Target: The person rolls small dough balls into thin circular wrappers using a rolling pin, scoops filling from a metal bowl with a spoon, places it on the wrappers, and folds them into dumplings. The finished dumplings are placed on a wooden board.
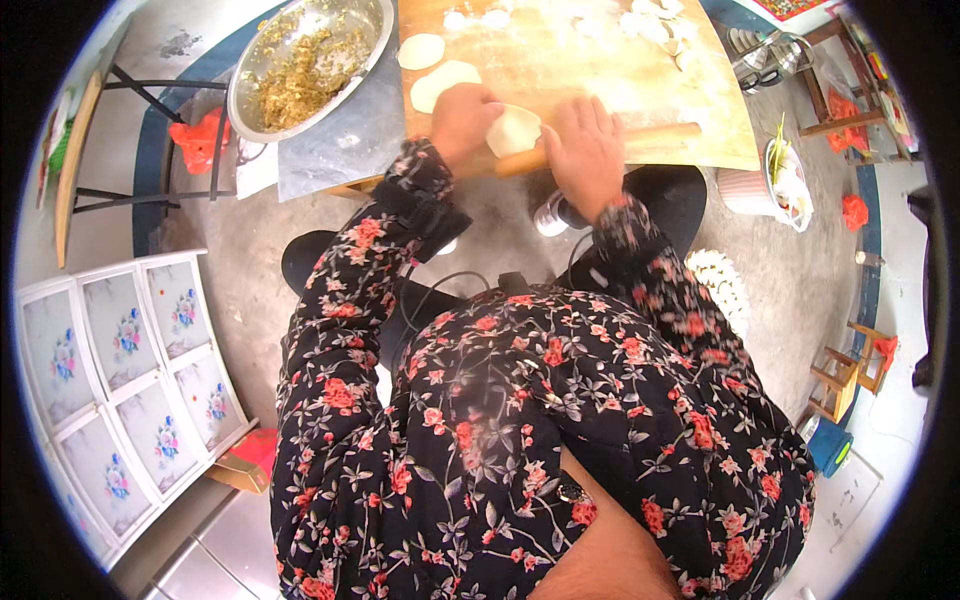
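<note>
My left hand (463,124) pinches the left edge of a thin round of dough (514,130) on a floured wooden board (600,82). My right hand (589,154) presses over a wooden rolling pin (664,135) at the board's near edge. The pin's left end meets the near side of that round, and its right end sticks out past my hand. Flat dough wrappers (421,52) lie at the board's left side, some of them overlapping, partly behind my left hand. Farther back, several small floured dough pieces (495,19) rest on the wood.
A metal basin (237,112) of chopped filling stands left of the board. Pale pieces (660,26) sit at the board's far right. A bin (742,191) with scraps stands on the floor at right. A white cabinet (112,397) with floral panels is at left.
</note>
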{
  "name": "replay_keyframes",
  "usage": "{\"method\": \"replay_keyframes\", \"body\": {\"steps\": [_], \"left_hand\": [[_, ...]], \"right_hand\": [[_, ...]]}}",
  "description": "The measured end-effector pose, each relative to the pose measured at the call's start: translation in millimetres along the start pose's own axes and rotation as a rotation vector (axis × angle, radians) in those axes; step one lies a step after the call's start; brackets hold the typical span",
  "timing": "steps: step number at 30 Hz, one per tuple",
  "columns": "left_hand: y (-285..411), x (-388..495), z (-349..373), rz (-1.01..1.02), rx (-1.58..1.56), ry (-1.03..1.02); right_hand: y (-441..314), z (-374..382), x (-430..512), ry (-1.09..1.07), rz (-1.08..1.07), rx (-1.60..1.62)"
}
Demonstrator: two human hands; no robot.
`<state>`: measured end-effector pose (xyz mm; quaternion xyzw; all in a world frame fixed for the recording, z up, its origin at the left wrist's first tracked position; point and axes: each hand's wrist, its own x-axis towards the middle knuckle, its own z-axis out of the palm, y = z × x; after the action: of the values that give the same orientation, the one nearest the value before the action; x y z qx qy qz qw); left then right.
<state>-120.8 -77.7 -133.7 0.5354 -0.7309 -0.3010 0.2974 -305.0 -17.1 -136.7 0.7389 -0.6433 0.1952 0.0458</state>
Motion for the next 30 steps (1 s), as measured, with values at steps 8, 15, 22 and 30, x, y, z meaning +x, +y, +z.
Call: {"method": "replay_keyframes", "body": {"steps": [8,15,22,30], "left_hand": [[6,0,-14,0.033,0.377,-0.104],[-5,-24,-23,0.293,0.066,-0.056],[11,-36,-49,-0.231,-0.803,0.221],[26,-74,-90,-0.140,-1.711,0.369]], "right_hand": [[-19,10,71,-0.032,0.070,-0.049],[41,-4,-4,-0.081,-0.405,0.387],[59,-17,35,-0.235,-0.421,0.448],[55,-5,64,-0.148,-0.369,0.330]]}}
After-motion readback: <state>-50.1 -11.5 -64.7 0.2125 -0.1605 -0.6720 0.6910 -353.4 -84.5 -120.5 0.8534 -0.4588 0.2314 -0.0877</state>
